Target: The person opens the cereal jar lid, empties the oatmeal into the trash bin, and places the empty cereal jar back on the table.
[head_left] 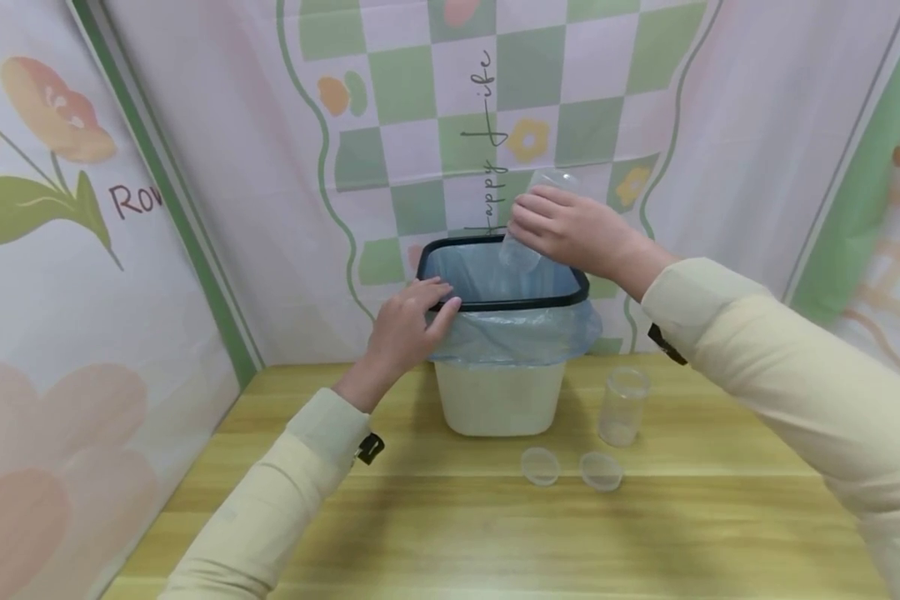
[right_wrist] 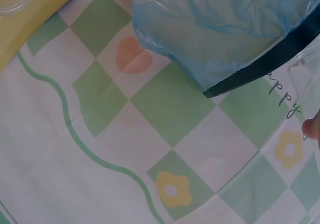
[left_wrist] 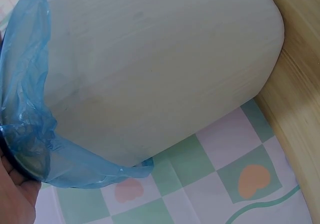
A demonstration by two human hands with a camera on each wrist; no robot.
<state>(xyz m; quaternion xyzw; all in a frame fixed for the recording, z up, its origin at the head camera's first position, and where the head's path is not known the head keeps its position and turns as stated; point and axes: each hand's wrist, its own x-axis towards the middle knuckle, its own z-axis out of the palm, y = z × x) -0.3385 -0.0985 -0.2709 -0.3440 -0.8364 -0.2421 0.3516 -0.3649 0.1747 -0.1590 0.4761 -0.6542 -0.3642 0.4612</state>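
Note:
A cream trash bin point(head_left: 498, 398) with a dark rim point(head_left: 510, 303) stands upright on the table, lined with a blue plastic bag point(head_left: 510, 333) folded out over its sides. My left hand point(head_left: 405, 327) holds the rim at the front left corner; in the left wrist view only part of that hand point(left_wrist: 17, 199) shows beside the rim. Over the bin's opening, my right hand point(head_left: 566, 227) grips a clear plastic jar point(head_left: 521, 253), tilted, its lower end overlapping the opening. At the edge of the right wrist view, a fingertip point(right_wrist: 311, 128) lies against the jar.
A second clear jar point(head_left: 621, 410) stands right of the bin. Two clear round lids, one left point(head_left: 540, 467) and one right point(head_left: 601, 472), lie in front of it on the wooden table point(head_left: 450, 542). A printed checkered cloth point(head_left: 405, 83) hangs close behind the bin.

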